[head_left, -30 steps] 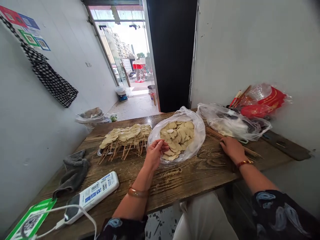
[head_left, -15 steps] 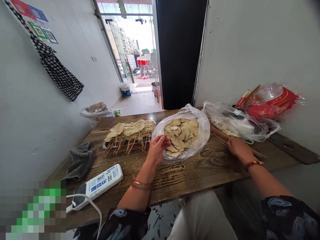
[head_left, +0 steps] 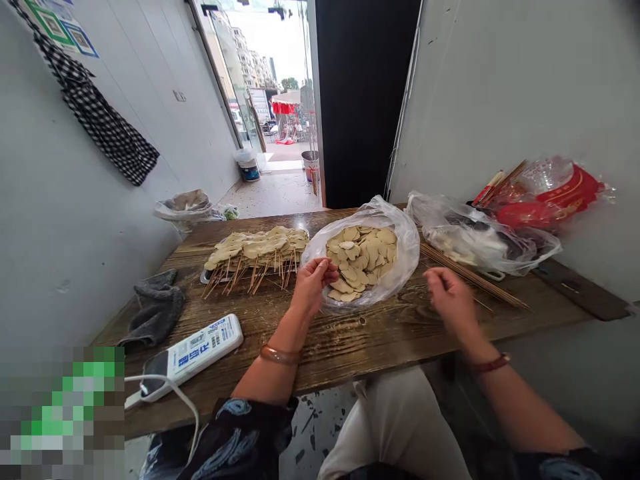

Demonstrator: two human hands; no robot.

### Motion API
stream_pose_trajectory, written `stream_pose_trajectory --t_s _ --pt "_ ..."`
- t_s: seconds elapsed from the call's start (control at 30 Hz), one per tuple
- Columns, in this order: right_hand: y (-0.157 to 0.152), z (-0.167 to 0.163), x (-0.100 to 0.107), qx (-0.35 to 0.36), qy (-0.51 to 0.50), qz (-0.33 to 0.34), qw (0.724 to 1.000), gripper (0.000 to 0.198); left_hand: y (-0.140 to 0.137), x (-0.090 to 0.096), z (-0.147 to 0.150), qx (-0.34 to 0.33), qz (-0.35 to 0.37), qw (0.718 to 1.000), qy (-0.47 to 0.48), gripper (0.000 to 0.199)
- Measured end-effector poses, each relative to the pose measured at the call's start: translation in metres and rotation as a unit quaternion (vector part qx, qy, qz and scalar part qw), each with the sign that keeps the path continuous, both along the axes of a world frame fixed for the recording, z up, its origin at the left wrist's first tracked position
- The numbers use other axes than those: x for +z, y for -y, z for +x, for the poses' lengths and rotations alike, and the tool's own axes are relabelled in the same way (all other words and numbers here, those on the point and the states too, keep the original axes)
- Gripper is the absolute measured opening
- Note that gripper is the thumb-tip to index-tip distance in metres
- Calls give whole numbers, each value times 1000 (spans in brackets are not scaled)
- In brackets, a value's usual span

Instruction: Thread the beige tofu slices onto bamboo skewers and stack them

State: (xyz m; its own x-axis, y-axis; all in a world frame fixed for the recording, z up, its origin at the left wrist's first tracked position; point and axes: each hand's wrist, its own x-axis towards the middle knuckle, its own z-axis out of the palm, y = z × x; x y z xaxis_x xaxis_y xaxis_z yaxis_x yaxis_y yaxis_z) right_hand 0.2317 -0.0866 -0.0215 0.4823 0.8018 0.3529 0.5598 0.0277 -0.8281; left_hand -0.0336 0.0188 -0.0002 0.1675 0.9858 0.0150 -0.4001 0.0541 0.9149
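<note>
My left hand [head_left: 311, 283] is at the near left rim of a clear plastic bag [head_left: 409, 257]. Its fingers are pinched together, and what they hold, if anything, is hidden. Thin pale beige slices [head_left: 367, 257] fill the open bag. My right hand [head_left: 450, 300], slightly blurred, is closed above the table right of the bag. A thin bamboo skewer [head_left: 484, 306] shows its end beyond this hand and seems held in it. More loose skewers [head_left: 480, 279] lie in a bundle just beyond. To the left, skewered slices [head_left: 257, 247] are stacked on a tray, sticks towards me.
On the wooden table [head_left: 360, 347] are a dark grey cloth [head_left: 157, 307] and a white power bank [head_left: 205, 350] with a cable. A crumpled clear bag [head_left: 480, 237] and a red package [head_left: 555, 200] sit at the right back, beside a dark board [head_left: 583, 287].
My right hand has left the skewer bundle and moved left towards the bag, a skewer seemingly in it. My left hand stays pinched by the bag. The view has tilted slightly down.
</note>
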Motion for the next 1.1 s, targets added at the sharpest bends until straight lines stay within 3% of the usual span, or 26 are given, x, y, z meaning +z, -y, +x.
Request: stream_pose_trajectory --t_s 0.07,0.17,0.23,0.3,0.4,0.57,0.93,1.0,1.1 --pt "6 -37 -9 77 -145 -27 986 34 0 -1 1 8 14 1000 -22 37" --pt "13 -70 -18 151 -308 -72 937 36 -2 -5 3 17 52 996 -71 34" --pt "17 -78 -22 167 -346 -79 920 35 -4 -9 5 18 88 987 -130 28" --pt "19 -78 -24 163 -341 -66 923 33 -6 -14 7 21 143 966 -215 19" --pt "21 -75 -25 141 -311 -24 940 29 -7 -21 10 24 242 905 -350 12" --pt "24 -72 -25 104 -242 14 965 28 -5 -21 16 -11 344 801 -491 18" --pt "21 -70 -31 136 -148 52 978 27 -12 2 61 -104 435 529 -721 26" --pt "21 -70 -31 141 -141 57 978 27 -13 3 64 -109 448 495 -736 26" --pt "20 -69 -31 145 -140 56 978 28 -14 2 66 -113 459 467 -748 27"
